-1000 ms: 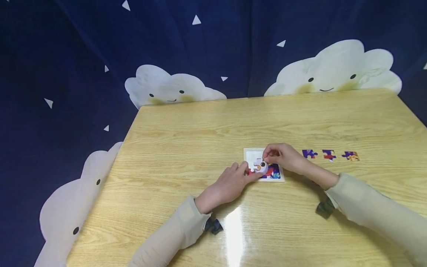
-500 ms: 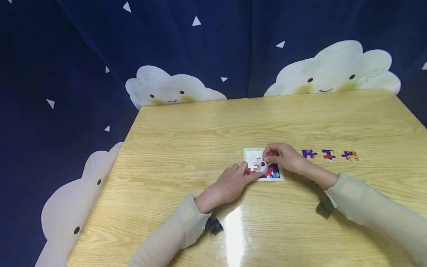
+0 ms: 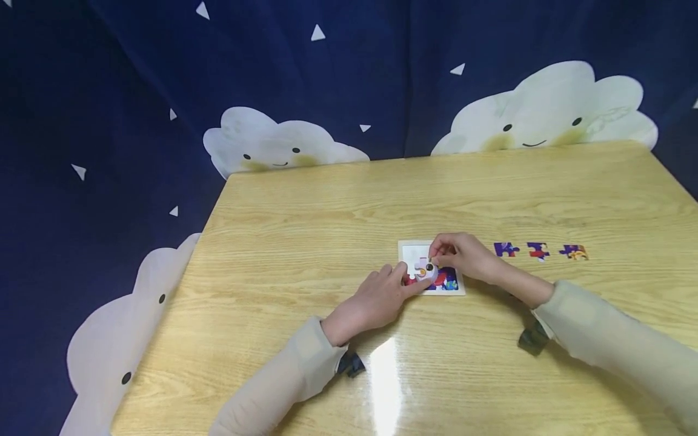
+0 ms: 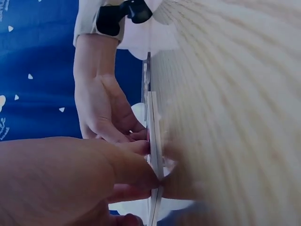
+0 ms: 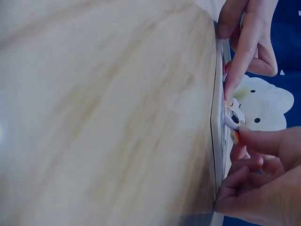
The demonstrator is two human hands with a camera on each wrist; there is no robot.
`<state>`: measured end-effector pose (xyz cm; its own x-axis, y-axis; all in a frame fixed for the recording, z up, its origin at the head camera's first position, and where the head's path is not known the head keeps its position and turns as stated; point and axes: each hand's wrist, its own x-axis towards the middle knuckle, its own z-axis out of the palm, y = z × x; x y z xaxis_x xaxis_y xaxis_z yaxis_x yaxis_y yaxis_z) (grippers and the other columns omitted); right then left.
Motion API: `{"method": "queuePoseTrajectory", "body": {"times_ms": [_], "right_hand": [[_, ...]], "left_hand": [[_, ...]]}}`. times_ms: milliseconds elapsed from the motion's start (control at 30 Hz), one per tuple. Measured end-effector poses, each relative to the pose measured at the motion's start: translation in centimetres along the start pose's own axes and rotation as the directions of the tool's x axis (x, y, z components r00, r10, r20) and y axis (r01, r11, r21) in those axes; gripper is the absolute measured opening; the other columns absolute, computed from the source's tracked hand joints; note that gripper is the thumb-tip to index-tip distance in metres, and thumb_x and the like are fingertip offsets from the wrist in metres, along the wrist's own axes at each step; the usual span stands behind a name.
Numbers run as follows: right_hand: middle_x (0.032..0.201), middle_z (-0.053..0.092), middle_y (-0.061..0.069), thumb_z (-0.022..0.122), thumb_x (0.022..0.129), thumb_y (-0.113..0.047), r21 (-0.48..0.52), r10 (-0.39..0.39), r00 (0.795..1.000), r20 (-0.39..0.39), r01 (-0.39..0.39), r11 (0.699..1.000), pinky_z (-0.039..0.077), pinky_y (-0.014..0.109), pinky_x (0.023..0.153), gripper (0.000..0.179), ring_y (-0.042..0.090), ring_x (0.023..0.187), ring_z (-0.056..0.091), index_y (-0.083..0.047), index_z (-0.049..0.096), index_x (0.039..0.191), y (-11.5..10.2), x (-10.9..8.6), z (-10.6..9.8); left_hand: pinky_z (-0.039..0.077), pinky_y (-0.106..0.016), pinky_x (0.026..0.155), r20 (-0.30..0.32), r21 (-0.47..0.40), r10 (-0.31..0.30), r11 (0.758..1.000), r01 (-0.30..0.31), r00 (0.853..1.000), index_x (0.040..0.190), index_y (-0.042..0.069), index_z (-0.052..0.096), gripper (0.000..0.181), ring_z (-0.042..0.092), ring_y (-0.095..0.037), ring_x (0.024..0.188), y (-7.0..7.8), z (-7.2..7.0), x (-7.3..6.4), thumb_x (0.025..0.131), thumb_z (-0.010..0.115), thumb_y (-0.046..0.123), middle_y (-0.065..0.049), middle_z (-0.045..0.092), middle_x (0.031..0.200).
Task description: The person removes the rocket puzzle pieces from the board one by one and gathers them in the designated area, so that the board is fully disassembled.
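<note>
Puzzle board [image 3: 413, 251] is lying partly under the left hand [image 3: 377, 297], fingers unclenched, while the right hand [image 3: 468, 257] is pinching a white piece [image 3: 432, 275]; three pieces [image 3: 537, 249] are lying farther right.

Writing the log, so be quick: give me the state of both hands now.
Left hand: open, touching the white piece.
Right hand: closed, holding that piece.

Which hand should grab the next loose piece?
Probably the right hand: it's nearer the three loose pieces, which lie on its side of the frame. It's pinching the white piece now, though. The left hand is at the frame's other side, farther away.
</note>
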<state>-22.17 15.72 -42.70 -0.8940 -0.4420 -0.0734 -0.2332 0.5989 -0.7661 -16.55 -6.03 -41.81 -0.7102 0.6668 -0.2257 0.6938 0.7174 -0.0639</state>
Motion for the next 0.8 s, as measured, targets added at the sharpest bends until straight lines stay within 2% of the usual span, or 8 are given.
{"method": "queuePoseTrajectory", "body": {"times_ms": [233, 433, 567, 733, 800], "right_hand": [[0.082, 0.061, 0.006, 0.064, 0.092, -0.005, 0.046, 0.006, 1.0, -0.015, -0.005, 0.999, 0.042, 0.021, 0.067, 0.004, 0.012, 0.075, 0.051, -0.002, 0.066, 0.092, -0.08, -0.05, 0.02], [0.082, 0.062, 0.001, 0.066, 0.093, -0.014, 0.019, -0.08, 0.996, 0.044, 0.079, 0.997, 0.04, 0.022, 0.067, 0.008, 0.01, 0.074, 0.049, -0.006, 0.065, 0.091, 0.16, -0.41, -0.42], [0.083, 0.061, 0.0, 0.066, 0.092, -0.015, 0.027, -0.088, 0.993, 0.075, 0.086, 0.996, 0.039, 0.023, 0.066, 0.008, 0.009, 0.073, 0.048, -0.008, 0.065, 0.091, 0.24, -0.43, -0.58], [0.082, 0.061, 0.001, 0.065, 0.093, -0.013, 0.019, -0.087, 0.995, 0.045, 0.087, 0.996, 0.039, 0.022, 0.064, 0.007, 0.009, 0.071, 0.047, -0.007, 0.066, 0.092, 0.12, -0.19, -0.51], [0.084, 0.061, 0.003, 0.063, 0.095, -0.013, 0.046, -0.062, 0.998, 0.028, 0.061, 0.997, 0.04, 0.022, 0.065, 0.009, 0.009, 0.072, 0.049, -0.005, 0.065, 0.096, 0.1, -0.01, -0.57]], "left_hand": [[0.031, -0.022, 0.058, -0.007, -0.001, 0.002, 1.0, -0.002, 1.0, 0.151, 0.046, 0.026, 0.062, 0.039, -0.015, 0.079, -0.33, -0.15, -0.1, 0.101, 0.045, 0.015, -0.001, 0.042, 0.108], [0.03, -0.023, 0.058, -0.021, -0.008, 0.007, 1.0, -0.008, 1.0, 0.151, 0.048, 0.027, 0.062, 0.038, -0.015, 0.079, -0.37, 0.07, 0.02, 0.101, 0.046, 0.015, 0.0, 0.041, 0.104], [0.031, -0.022, 0.06, -0.01, -0.027, 0.004, 1.0, -0.005, 1.0, 0.151, 0.047, 0.027, 0.062, 0.037, -0.015, 0.08, -0.37, 0.07, 0.04, 0.101, 0.046, 0.015, 0.0, 0.039, 0.103], [0.03, -0.022, 0.059, -0.018, -0.018, 0.007, 1.0, -0.008, 1.0, 0.151, 0.047, 0.028, 0.06, 0.037, -0.016, 0.08, -0.54, -0.01, -0.01, 0.102, 0.044, 0.016, 0.0, 0.04, 0.104], [0.03, -0.022, 0.059, -0.025, -0.011, 0.01, 1.0, -0.01, 1.0, 0.15, 0.047, 0.028, 0.059, 0.037, -0.016, 0.079, -0.6, -0.04, -0.03, 0.103, 0.044, 0.016, 0.0, 0.04, 0.104]]}}
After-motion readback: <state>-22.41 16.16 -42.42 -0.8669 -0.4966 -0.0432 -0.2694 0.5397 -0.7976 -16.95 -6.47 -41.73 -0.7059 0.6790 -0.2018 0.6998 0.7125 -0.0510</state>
